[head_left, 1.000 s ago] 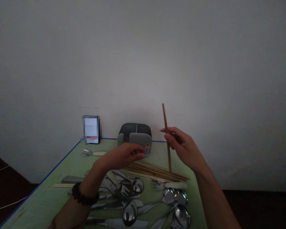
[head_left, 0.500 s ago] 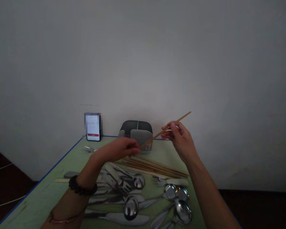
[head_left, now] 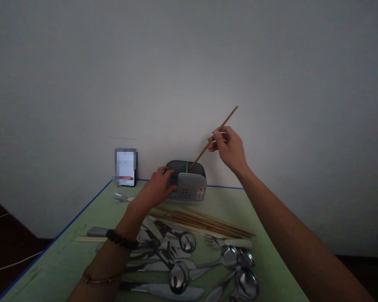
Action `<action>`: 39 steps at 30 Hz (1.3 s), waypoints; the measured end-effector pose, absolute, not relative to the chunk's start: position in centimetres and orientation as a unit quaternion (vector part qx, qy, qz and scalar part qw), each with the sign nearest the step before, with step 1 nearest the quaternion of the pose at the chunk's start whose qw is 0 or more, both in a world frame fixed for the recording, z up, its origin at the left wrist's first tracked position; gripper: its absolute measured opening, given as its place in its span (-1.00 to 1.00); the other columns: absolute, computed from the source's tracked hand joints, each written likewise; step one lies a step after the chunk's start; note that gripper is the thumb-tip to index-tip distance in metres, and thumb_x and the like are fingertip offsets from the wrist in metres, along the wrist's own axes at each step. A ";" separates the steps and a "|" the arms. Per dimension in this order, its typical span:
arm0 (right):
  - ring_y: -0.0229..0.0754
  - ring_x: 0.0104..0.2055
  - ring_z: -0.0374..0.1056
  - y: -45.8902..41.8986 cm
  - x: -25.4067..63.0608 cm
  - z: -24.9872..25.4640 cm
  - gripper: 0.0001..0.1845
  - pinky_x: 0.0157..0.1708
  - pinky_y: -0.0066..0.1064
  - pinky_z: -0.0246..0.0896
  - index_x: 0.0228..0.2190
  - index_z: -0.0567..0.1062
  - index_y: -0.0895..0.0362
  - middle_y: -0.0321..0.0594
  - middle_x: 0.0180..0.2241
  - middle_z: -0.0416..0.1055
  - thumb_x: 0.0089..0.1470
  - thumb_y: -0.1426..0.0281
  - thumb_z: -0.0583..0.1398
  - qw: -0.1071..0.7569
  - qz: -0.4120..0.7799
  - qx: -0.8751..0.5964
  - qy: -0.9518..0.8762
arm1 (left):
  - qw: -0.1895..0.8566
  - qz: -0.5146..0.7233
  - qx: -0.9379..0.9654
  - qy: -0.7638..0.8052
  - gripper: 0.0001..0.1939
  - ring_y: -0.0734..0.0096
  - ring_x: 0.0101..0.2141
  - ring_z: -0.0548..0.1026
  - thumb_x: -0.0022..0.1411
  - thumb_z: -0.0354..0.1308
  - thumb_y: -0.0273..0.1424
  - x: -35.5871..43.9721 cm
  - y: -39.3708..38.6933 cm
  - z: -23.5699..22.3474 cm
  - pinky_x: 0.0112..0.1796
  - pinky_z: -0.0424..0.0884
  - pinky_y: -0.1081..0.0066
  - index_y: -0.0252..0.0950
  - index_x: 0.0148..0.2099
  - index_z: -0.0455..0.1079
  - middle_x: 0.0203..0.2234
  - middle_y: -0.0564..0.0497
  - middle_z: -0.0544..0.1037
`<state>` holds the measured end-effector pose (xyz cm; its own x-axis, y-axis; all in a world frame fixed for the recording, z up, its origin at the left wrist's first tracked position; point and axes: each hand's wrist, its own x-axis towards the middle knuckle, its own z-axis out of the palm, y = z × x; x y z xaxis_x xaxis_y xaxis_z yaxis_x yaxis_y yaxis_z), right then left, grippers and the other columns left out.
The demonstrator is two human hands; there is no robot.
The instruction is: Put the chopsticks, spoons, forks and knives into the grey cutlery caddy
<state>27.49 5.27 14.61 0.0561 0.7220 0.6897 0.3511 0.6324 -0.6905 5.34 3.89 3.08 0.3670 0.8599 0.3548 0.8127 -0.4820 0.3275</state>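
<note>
Between the fingertips of my right hand (head_left: 228,147) is a slim wooden chopstick (head_left: 201,153), tilted with its upper end to the right. Its lower end reaches into the right compartment of a grey cutlery holder (head_left: 192,184), beside the divider. My left hand (head_left: 156,186) is at the left end of this holder, thumb and fingers spread around its edge; whether they press on it is hard to tell. In front of the holder several wooden chopsticks (head_left: 208,222) lie in a loose bundle on the green table (head_left: 66,247).
Nearer me lie metal spoons (head_left: 179,277), knives (head_left: 170,290) and a fork (head_left: 212,241) in a jumble. Another fork (head_left: 121,197) lies at the back left. A lit phone (head_left: 126,165) stands upright near the wall (head_left: 271,84) behind the table.
My right hand has risen and steepened the chopstick, bringing its lower end into the holder. My left hand has left the chopstick's lower end and opened around the holder's left end.
</note>
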 end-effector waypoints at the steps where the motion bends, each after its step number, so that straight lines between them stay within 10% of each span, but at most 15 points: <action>1: -0.40 -0.60 0.35 6.0 26.9 14.3 -0.76 -0.59 -0.56 0.33 -0.38 0.30 0.13 -0.30 -0.48 0.44 0.11 0.20 0.12 0.580 0.157 -0.416 -0.683 | 0.054 0.236 0.827 0.507 -0.59 0.10 0.04 0.28 0.19 0.06 -0.35 5.4 3.9 3.2 0.04 0.26 0.13 -0.33 0.08 0.22 0.06 -0.19 0.23; 13: -0.32 -0.48 0.45 8.8 24.2 11.8 -0.93 -0.37 -0.50 0.33 -0.39 0.47 0.19 -0.19 -0.44 0.54 0.09 0.46 0.16 0.298 0.079 -0.557 -0.771 | 0.088 0.214 0.807 0.544 -0.64 0.17 -0.13 0.46 0.20 0.07 -0.45 5.3 4.3 3.8 -0.13 0.34 0.28 -0.33 0.06 0.22 -0.14 -0.16 0.49; 39: -0.06 -0.24 0.42 9.0 23.9 9.9 -0.77 -0.24 -0.29 0.26 -0.38 0.53 0.15 -0.03 -0.32 0.50 0.05 0.24 0.20 0.252 -0.043 -0.636 -0.728 | 0.065 0.208 0.809 0.546 -0.75 0.18 -0.20 0.49 0.19 0.12 -0.34 5.1 4.6 3.5 -0.24 0.35 0.33 -0.31 -0.09 0.29 -0.23 -0.12 0.53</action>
<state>23.90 9.05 9.95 -0.0639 0.9044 0.4219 0.9478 0.1874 -0.2582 5.06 4.63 3.52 0.3174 0.9103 0.2656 0.8560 -0.3956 0.3329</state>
